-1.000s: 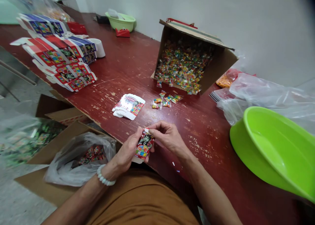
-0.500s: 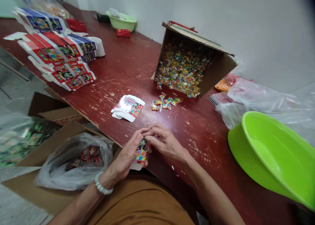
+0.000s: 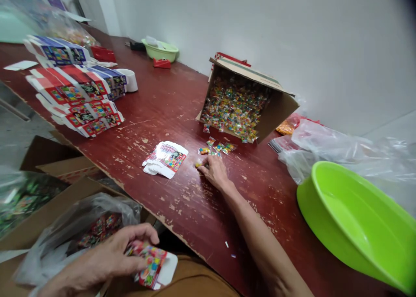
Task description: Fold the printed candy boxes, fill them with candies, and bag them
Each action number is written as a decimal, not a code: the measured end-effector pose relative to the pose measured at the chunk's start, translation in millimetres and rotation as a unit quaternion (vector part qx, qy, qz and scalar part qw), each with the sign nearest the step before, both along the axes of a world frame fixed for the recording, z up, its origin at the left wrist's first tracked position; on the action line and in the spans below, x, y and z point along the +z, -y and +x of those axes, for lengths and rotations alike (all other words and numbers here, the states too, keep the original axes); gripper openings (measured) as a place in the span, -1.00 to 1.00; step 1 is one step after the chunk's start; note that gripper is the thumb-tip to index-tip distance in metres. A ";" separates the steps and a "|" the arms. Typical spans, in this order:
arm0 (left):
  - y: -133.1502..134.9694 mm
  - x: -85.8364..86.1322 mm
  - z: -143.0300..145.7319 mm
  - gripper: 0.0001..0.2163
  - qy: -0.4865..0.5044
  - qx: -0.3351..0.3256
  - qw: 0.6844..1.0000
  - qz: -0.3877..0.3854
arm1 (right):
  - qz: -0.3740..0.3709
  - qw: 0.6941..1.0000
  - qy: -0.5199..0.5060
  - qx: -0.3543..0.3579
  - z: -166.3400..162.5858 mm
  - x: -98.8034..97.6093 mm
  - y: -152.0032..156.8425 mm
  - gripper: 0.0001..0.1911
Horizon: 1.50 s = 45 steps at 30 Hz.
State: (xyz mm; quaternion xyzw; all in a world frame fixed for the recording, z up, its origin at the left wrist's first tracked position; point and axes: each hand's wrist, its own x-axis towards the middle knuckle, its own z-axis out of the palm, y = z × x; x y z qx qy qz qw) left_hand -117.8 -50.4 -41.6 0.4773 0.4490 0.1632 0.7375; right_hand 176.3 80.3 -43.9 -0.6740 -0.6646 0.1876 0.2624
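Observation:
My left hand (image 3: 100,260) is low at the left, below the table edge, closed around a small printed cardboard box (image 3: 150,264) with red and colourful print. My right hand (image 3: 213,170) reaches forward on the red table (image 3: 156,102), fingers pinched on a small candy packet (image 3: 199,163) from the loose candy packets (image 3: 216,147) in front of the tipped carton (image 3: 242,100). A short stack of flat unfolded boxes (image 3: 165,158) lies just left of my right hand.
A tipped cardboard carton spills wrapped candies. Piles of flat printed boxes (image 3: 76,93) stand far left. A bright green basin (image 3: 357,223) sits at right, clear plastic bags (image 3: 341,145) behind it. A plastic bag with filled boxes (image 3: 81,232) sits in a carton below the table edge.
My hands have parted. The left dropped down and left with the small box; the right reached forward across the table to the loose candy packets.

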 end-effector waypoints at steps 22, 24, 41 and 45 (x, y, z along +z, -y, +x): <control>-22.4 22.6 64.7 -0.67 0.035 0.011 0.987 0.155 | 0.010 0.949 -0.182 0.259 -37.9 56.0 108.0 -0.65; -24.5 23.1 69.4 -0.67 0.086 0.045 0.987 0.126 | -0.018 0.942 -0.234 0.238 -36.0 56.5 106.9 -0.73; -18.8 34.1 88.7 -0.66 0.188 0.188 0.960 0.087 | -0.110 0.848 -0.510 0.093 -38.7 54.9 108.9 -0.53; -16.6 40.9 94.2 -0.64 0.215 0.196 0.955 0.051 | -0.194 0.805 -0.551 0.105 -39.5 52.4 106.2 -0.46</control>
